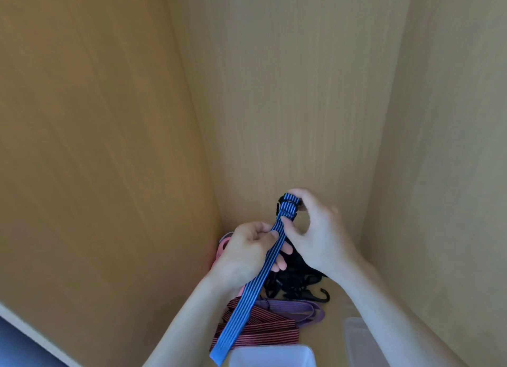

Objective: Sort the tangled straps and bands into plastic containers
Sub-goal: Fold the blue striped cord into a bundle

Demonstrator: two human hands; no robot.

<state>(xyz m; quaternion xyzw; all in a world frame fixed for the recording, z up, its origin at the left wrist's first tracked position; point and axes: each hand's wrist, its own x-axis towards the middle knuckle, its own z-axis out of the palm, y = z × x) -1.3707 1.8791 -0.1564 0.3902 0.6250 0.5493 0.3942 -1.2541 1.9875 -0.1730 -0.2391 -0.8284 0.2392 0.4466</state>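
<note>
Presently the blue striped strap (248, 306) is held above the pile, gripped mid-length in the curled left hand (244, 254) and pinched near its black buckle (285, 204) by the right hand (318, 235), apparently so that it can be drawn clear of the black hooked tangle (296, 278). The red striped strap (260, 329), purple band (299, 309) and pink band (222, 246) are heaped below, with a white plastic container (271, 355) set nearby, likely to receive it.

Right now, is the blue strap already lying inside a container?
No: the left hand and right hand hold the blue strap up, its lower end outside the container.
</note>
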